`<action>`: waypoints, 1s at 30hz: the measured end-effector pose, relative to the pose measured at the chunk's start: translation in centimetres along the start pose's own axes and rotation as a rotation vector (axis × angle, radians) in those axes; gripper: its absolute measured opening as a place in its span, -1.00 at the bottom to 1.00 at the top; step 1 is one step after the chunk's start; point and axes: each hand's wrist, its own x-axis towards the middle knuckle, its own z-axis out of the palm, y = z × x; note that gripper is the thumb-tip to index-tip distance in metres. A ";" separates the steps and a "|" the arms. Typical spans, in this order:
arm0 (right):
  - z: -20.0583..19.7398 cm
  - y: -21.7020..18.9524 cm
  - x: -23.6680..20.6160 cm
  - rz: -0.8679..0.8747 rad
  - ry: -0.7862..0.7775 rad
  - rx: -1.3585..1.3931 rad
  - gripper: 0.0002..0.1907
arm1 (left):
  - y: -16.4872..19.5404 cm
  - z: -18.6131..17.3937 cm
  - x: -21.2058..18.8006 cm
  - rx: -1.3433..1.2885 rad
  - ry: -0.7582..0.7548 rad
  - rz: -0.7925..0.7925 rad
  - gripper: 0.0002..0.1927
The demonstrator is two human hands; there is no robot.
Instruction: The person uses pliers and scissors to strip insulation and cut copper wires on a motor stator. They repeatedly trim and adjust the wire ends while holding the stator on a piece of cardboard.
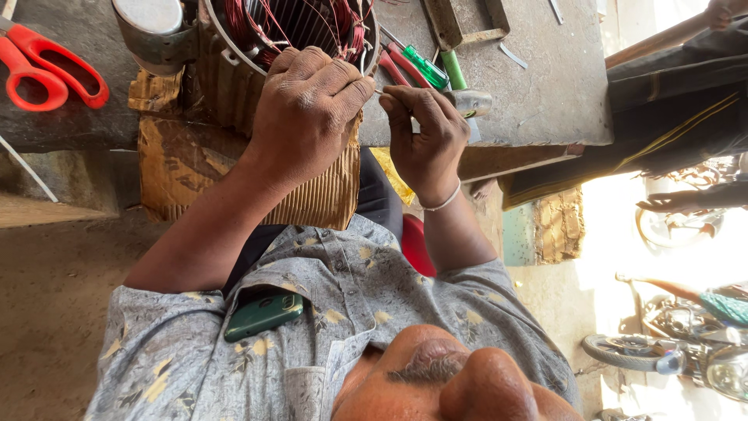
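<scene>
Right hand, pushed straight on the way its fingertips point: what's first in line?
Probably the left hand: the right hand pinches something thin aimed at its fingers, over the motor stator. Depth unclear.

Red-handled scissors (47,66) lie at ten o'clock. Reddish copper wire (257,23) coils inside the grey metal motor casing (218,70), on brown corrugated cardboard (179,164). A green-handled screwdriver (425,68) sits at one o'clock. The grey shirt (343,312) bears pale yellow flowers; its pocket holds a dark green phone (263,315).

2 hands (308,109) (425,132) | 1 motor stator (300,27) | 1 scissors (47,66) | 2 screwdrivers (425,68) (393,68) | 1 phone (263,314)
</scene>
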 end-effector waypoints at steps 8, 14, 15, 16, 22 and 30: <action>-1.0 1.0 1.2 -0.110 -0.134 0.083 -0.65 | 0.1 -0.5 0.2 -0.066 0.018 -0.021 -0.66; -1.3 1.7 2.5 -0.353 -0.128 -0.038 -0.75 | 0.1 -0.7 0.3 -0.091 0.030 -0.010 -0.62; -1.4 1.6 2.7 -0.380 -0.152 -0.042 -0.75 | 0.1 -0.7 0.3 -0.092 0.036 -0.009 -0.61; -1.5 1.6 2.9 -0.408 -0.176 -0.046 -0.75 | 0.1 -0.7 0.3 -0.091 0.043 -0.008 -0.61; -1.8 1.7 3.7 -0.408 -0.315 -0.091 -0.87 | 0.0 -0.6 0.2 -0.111 0.043 -0.004 -0.58; -2.1 3.0 4.0 -0.338 -0.371 0.011 -0.75 | -0.3 -0.4 0.2 -0.111 0.019 -0.004 -0.59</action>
